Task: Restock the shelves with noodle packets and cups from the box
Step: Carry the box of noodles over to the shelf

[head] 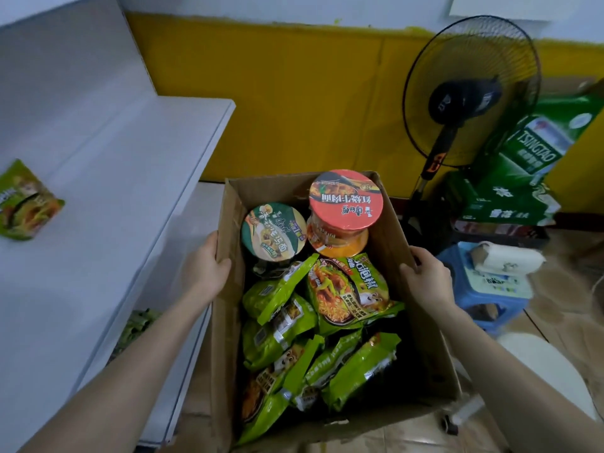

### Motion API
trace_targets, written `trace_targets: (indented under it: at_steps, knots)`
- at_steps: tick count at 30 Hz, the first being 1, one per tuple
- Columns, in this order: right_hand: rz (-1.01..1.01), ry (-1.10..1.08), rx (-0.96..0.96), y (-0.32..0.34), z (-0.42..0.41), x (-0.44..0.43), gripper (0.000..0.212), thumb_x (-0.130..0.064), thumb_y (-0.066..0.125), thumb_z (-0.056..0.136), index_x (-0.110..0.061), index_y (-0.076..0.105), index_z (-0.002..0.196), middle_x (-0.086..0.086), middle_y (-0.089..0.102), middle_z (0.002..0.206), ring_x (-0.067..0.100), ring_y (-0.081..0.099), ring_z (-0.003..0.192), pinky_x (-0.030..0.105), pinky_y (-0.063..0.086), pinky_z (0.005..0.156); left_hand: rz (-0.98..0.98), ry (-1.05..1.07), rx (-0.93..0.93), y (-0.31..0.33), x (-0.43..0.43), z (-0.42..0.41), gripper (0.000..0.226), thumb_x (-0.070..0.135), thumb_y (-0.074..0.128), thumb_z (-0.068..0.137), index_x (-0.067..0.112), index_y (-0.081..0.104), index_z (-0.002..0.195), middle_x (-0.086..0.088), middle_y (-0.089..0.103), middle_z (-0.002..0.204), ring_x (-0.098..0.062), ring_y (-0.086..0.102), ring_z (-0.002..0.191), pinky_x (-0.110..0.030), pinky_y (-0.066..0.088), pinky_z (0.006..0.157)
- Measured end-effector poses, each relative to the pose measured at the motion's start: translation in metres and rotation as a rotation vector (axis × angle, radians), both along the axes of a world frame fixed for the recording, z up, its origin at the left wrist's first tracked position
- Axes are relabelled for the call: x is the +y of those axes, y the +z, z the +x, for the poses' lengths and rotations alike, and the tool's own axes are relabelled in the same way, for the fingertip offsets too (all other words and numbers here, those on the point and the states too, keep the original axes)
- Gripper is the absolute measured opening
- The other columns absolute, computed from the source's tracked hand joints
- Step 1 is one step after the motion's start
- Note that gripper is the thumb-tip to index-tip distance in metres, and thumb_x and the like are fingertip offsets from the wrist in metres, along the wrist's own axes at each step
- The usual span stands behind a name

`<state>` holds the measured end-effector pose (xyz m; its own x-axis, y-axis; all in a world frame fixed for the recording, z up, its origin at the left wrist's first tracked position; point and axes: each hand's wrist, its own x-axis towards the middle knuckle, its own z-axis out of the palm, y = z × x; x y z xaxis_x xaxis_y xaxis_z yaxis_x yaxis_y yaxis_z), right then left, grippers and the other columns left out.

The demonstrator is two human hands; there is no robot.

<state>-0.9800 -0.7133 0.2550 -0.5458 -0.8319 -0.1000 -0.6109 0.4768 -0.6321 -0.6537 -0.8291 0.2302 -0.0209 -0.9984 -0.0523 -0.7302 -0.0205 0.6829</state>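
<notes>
Left hand (204, 269) and right hand (425, 276) clasp opposite box (389, 237) walls — noodle packets (346, 289) inside.

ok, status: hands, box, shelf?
Left hand and right hand grip opposite walls of box. Box holds green packets and two cups. One packet on shelf. Fan, stool off to the right.

Ahead of me a black standing fan (470, 93) stands against the yellow wall (294, 93). Just right of it, green beer cartons (529, 155) are stacked, the top one tilted. Nearer, a blue stool (457, 279) carries a white tissue pack (506, 258).
</notes>
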Motion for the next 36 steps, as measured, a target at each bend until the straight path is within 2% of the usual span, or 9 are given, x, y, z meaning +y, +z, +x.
trace_targets:
  at_steps: [3,8,11,16,18,23,28,32,36]
  knots:
    - [-0.006,-0.002,-0.007,0.001,-0.02,-0.058,0.037,-0.013,0.052,0.091,-0.015,0.052,0.128,0.013,0.066,0.111,0.031,0.06,0.103,0.038,0.046,0.088,-0.005,0.016,0.008,-0.004,-0.061,-0.02,0.055,0.006,0.06,0.078,0.009,0.046,0.131,-0.021,0.064,0.11,-0.039,0.062,0.091,-0.05,0.053,0.076]
    - [-0.013,-0.009,-0.035,-0.008,-0.047,-0.155,0.038,-0.012,0.052,0.091,-0.015,0.05,0.129,0.013,0.065,0.112,0.029,0.061,0.103,0.043,0.051,0.088,-0.002,0.024,0.045,-0.018,-0.157,-0.051,0.053,0.0,0.06,0.079,0.005,0.046,0.131,-0.023,0.06,0.116,-0.041,0.059,0.101,-0.053,0.051,0.082]
    - [0.0,-0.031,-0.03,-0.019,-0.062,-0.21,0.038,-0.012,0.052,0.091,-0.015,0.05,0.129,0.013,0.064,0.113,0.03,0.06,0.105,0.044,0.05,0.089,0.022,0.028,0.033,-0.033,-0.217,-0.065,0.058,0.003,0.061,0.08,0.006,0.043,0.135,-0.021,0.058,0.123,-0.039,0.057,0.106,-0.053,0.049,0.087]
    - [0.022,-0.066,-0.043,-0.04,-0.086,-0.295,0.038,-0.013,0.052,0.091,-0.016,0.051,0.129,0.013,0.065,0.113,0.03,0.06,0.106,0.043,0.049,0.091,0.057,0.007,-0.007,-0.052,-0.301,-0.091,0.052,0.008,0.059,0.083,0.01,0.045,0.133,-0.018,0.061,0.118,-0.038,0.06,0.101,-0.051,0.052,0.083]
    - [0.033,-0.07,-0.047,-0.051,-0.097,-0.328,0.039,-0.013,0.053,0.091,-0.016,0.05,0.129,0.013,0.065,0.114,0.03,0.06,0.106,0.042,0.049,0.091,0.071,0.015,-0.04,-0.057,-0.329,-0.104,0.054,0.01,0.058,0.085,0.008,0.041,0.137,-0.019,0.058,0.124,-0.038,0.058,0.104,-0.05,0.051,0.085]
    - [0.071,-0.011,-0.043,-0.085,-0.13,-0.406,0.038,-0.012,0.052,0.091,-0.014,0.051,0.129,0.013,0.064,0.115,0.032,0.059,0.106,0.042,0.049,0.091,0.103,0.065,-0.069,-0.083,-0.387,-0.136,0.057,0.009,0.055,0.088,0.01,0.034,0.142,-0.017,0.054,0.13,-0.037,0.054,0.112,-0.045,0.048,0.09]
    - [0.129,0.093,-0.019,-0.128,-0.161,-0.489,0.041,-0.011,0.053,0.091,-0.008,0.048,0.131,0.016,0.063,0.12,0.035,0.059,0.109,0.043,0.046,0.093,0.102,0.157,-0.099,-0.116,-0.427,-0.163,0.048,0.003,0.056,0.083,0.008,0.047,0.13,-0.021,0.062,0.111,-0.039,0.059,0.098,-0.039,0.046,0.077]
    - [0.163,0.173,0.026,-0.153,-0.171,-0.547,0.041,-0.011,0.054,0.091,-0.006,0.049,0.131,0.02,0.062,0.12,0.036,0.056,0.111,0.038,0.042,0.091,0.135,0.255,-0.059,-0.146,-0.446,-0.174,0.046,0.002,0.056,0.082,0.006,0.048,0.127,-0.021,0.062,0.112,-0.037,0.059,0.097,-0.04,0.047,0.082]
    - [0.198,0.252,0.026,-0.18,-0.17,-0.599,0.043,-0.01,0.052,0.092,-0.005,0.045,0.134,0.02,0.058,0.127,0.035,0.054,0.117,0.037,0.041,0.094,0.171,0.341,-0.02,-0.175,-0.465,-0.18,0.043,-0.003,0.055,0.081,0.002,0.05,0.123,-0.021,0.061,0.112,-0.036,0.059,0.097,-0.035,0.044,0.079]
